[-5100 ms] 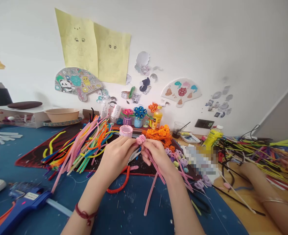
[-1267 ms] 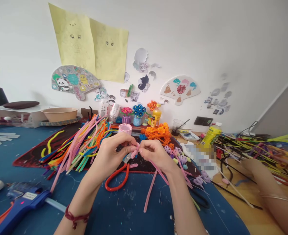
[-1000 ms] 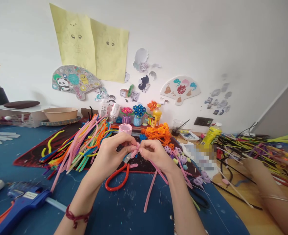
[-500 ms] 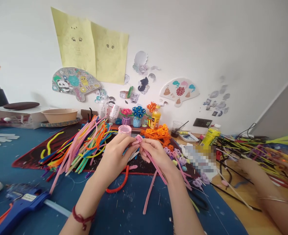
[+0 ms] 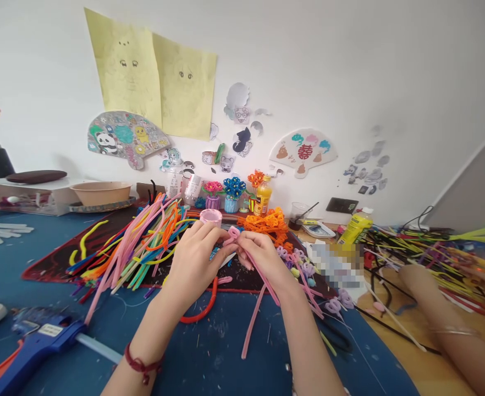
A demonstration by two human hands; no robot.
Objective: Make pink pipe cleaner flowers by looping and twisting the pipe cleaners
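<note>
Pinch grip: left hand (image 5: 197, 257) and right hand (image 5: 262, 254), fingertips pressed on pink pipe-cleaner piece (image 5: 234, 232), its looped head up between them. Long axis oblique: stems (image 5: 264, 278) slant from right fingers along the palm, down-right toward the wearer. Another pink strip (image 5: 251, 327) lies below on blue table covering (image 5: 213, 357).

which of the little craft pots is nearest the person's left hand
The pink pot, just beyond the left hand and partly hidden by it; the purple pot, light-blue pot and striped pot stand nearer the wall.
</note>
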